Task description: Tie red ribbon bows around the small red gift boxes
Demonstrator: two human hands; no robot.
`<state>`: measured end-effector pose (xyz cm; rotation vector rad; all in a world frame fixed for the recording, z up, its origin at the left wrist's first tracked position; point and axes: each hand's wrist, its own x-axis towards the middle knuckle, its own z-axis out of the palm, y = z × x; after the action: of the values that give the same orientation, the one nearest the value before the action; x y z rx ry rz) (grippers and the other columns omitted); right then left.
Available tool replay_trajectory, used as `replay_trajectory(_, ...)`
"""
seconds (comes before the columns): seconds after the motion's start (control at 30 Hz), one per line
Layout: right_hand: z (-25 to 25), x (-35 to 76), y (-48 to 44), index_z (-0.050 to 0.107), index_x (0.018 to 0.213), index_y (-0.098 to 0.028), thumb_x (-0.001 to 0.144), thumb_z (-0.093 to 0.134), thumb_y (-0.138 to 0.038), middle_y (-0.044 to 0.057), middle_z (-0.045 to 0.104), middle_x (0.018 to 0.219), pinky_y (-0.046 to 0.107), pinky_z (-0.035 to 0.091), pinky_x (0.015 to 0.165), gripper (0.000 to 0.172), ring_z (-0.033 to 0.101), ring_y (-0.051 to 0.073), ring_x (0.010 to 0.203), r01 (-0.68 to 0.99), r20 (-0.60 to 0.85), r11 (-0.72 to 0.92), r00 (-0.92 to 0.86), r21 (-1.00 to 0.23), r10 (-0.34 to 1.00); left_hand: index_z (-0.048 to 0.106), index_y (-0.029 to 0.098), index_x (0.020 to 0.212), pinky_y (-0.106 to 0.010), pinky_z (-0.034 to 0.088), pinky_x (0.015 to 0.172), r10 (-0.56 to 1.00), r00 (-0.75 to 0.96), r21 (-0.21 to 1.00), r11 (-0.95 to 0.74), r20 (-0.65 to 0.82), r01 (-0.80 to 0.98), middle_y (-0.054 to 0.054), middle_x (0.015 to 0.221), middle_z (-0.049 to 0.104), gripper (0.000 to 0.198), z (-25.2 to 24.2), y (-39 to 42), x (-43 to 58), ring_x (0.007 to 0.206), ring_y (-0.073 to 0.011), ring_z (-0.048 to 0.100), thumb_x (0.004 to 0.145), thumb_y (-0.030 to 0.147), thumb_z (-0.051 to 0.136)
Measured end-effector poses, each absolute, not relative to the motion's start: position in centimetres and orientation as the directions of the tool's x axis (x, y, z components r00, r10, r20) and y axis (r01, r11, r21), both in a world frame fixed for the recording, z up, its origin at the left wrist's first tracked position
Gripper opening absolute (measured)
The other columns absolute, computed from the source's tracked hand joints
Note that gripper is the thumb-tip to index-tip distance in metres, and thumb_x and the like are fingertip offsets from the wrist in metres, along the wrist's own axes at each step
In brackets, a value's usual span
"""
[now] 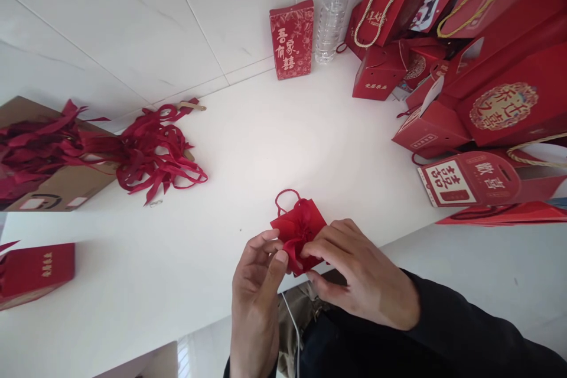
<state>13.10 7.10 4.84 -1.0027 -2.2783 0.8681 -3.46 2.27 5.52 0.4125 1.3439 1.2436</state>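
Note:
A small red gift box [316, 211] with a thin red cord handle [287, 191] lies near the table's front edge. On top of it sits a red ribbon bow [303, 227]. My left hand [261, 274] pinches a loop of the bow between thumb and fingertips at its lower left. From the right, my right hand [354, 269] grips the box, with curled fingers over its top and the thumb at its near side. The right fingertips touch the ribbon. Both hands cover part of the box.
Tangled red ribbons [159, 147] spill from a cardboard box [95, 186] at left. Another red gift box [42, 271] stands in front of it. Against the wall are a red card box [292, 41] and a plastic bottle [332, 18]. Red gift bags [500, 100] crowd the right side.

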Motion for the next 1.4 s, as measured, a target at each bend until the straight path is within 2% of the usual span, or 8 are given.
replay_trajectory(0.13,4.4,13.2,7.0,0.063,0.095,-0.02,0.094,0.057,-0.009,0.002,0.057,0.085,0.034,0.039,0.08,0.012,0.05,0.018,0.082,0.457,0.195,0.536,-0.603,-0.71,0.773,0.064,0.025,0.112,-0.025,0.051,0.084,0.846,-0.237,0.842,0.365,-0.478,-0.397,-0.003,0.1,0.064,0.027,5.4,2.1,-3.5,0.094,-0.0152,0.061,0.087,0.032,0.073)
replay_trajectory(0.37,5.0,13.6,6.9,0.054,0.096,-0.019,0.094,0.05,-0.007,0.005,0.062,0.094,0.037,0.04,0.084,0.012,0.051,0.02,0.088,0.429,0.128,0.472,-0.621,-0.77,0.773,0.065,0.025,0.109,-0.026,0.05,0.088,0.849,-0.248,0.867,0.385,-0.467,-0.317,-0.003,0.107,0.065,0.021,4.9,1.6,-3.7,0.102,-0.0167,0.061,0.09,0.032,0.068)
replay_trajectory(0.57,5.5,13.9,7.2,0.055,0.103,-0.022,0.101,0.049,-0.016,0.001,0.062,0.091,0.034,0.041,0.08,0.008,0.054,0.018,0.084,0.438,0.074,0.33,-0.506,-0.836,0.859,0.068,0.022,0.101,-0.026,0.049,0.073,0.849,-0.428,0.909,0.397,-0.309,0.13,-0.002,0.09,0.068,0.023,5.8,2.8,-4.1,0.082,-0.0153,0.06,0.093,0.042,0.061)
replay_trajectory(0.8,5.3,12.7,7.4,0.054,0.085,-0.02,0.091,0.066,-0.019,0.0,0.059,0.081,0.037,0.04,0.076,0.013,0.052,0.019,0.075,0.614,0.047,0.369,-0.475,-0.698,0.879,0.067,0.023,0.092,-0.032,0.045,0.074,0.956,-0.249,0.836,0.264,-0.158,0.481,-0.002,0.087,0.067,0.014,5.9,5.5,-3.7,0.08,-0.0178,0.056,0.09,0.037,0.064)
replay_trajectory(0.93,4.9,12.0,7.2,0.055,0.085,-0.02,0.086,0.067,-0.01,0.0,0.06,0.083,0.038,0.04,0.079,0.016,0.053,0.02,0.078,0.676,0.052,0.386,-0.458,-0.628,0.887,0.068,0.023,0.083,-0.031,0.044,0.071,0.929,-0.335,0.849,0.298,-0.154,0.436,-0.002,0.082,0.068,0.018,5.1,5.7,-3.5,0.077,-0.0183,0.056,0.092,0.037,0.061)
replay_trajectory(1.13,4.8,12.0,6.9,0.052,0.08,-0.021,0.087,0.06,-0.005,-0.001,0.055,0.077,0.037,0.04,0.078,0.019,0.051,0.018,0.073,0.687,0.07,0.384,-0.438,-0.617,0.896,0.064,0.022,0.088,-0.03,0.046,0.071,0.878,-0.436,0.908,0.333,-0.199,0.256,-0.002,0.082,0.069,0.024,4.6,5.4,-3.8,0.077,-0.0181,0.062,0.095,0.044,0.058)
replay_trajectory(1.27,4.7,12.2,6.9,0.051,0.08,-0.021,0.089,0.062,-0.008,-0.001,0.057,0.078,0.037,0.039,0.078,0.019,0.052,0.018,0.074,0.657,0.066,0.372,-0.441,-0.656,0.895,0.067,0.023,0.097,-0.032,0.043,0.076,0.94,-0.328,0.868,0.233,-0.087,0.438,-0.004,0.093,0.069,0.016,4.7,5.3,-3.4,0.084,-0.0195,0.059,0.09,0.038,0.066)
replay_trajectory(1.4,4.7,12.2,6.9,0.051,0.08,-0.021,0.088,0.062,-0.007,-0.002,0.057,0.077,0.036,0.039,0.077,0.019,0.051,0.017,0.073,0.655,0.075,0.372,-0.435,-0.657,0.897,0.065,0.024,0.083,-0.032,0.042,0.077,0.952,-0.304,0.833,0.131,0.046,0.537,-0.002,0.084,0.064,0.011,4.3,5.6,-3.0,0.084,-0.0195,0.055,0.093,0.028,0.062)
